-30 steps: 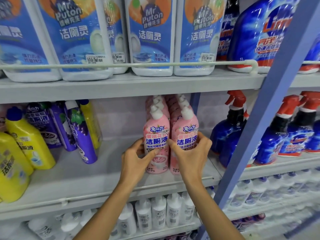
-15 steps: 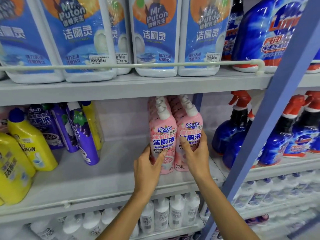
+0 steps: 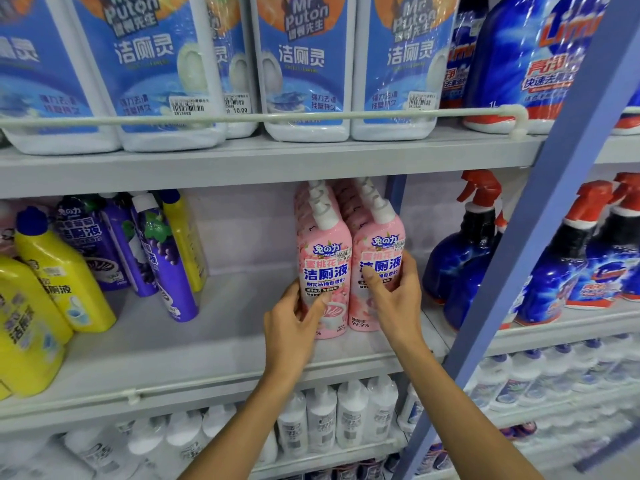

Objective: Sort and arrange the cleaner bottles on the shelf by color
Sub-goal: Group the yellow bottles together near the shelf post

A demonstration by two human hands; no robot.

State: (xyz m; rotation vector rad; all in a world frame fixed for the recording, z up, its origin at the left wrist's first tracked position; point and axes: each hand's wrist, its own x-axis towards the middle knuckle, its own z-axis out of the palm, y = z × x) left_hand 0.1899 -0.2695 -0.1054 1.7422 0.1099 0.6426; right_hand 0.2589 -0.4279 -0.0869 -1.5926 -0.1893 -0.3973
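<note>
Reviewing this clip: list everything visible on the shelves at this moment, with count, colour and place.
Mr Puton jugs: at least four, white with blue labels, top shelf.
Blue jug: one, red base, top shelf right.
Pink bottles: two rows, middle shelf centre.
Purple bottles: several, leaning, middle shelf left.
Yellow bottles: several, far left.
Spray bottles: several, blue with red triggers, right.
White bottles: many, bottom shelf.
Left hand: on left front pink bottle.
Right hand: on right front pink bottle.

On the middle shelf [image 3: 194, 344], the left hand [image 3: 294, 327] gripped the left pink bottle [image 3: 323, 271] while the right hand [image 3: 398, 296] gripped the right pink bottle [image 3: 377, 251]; purple bottles [image 3: 162, 258] leaned further left.
</note>
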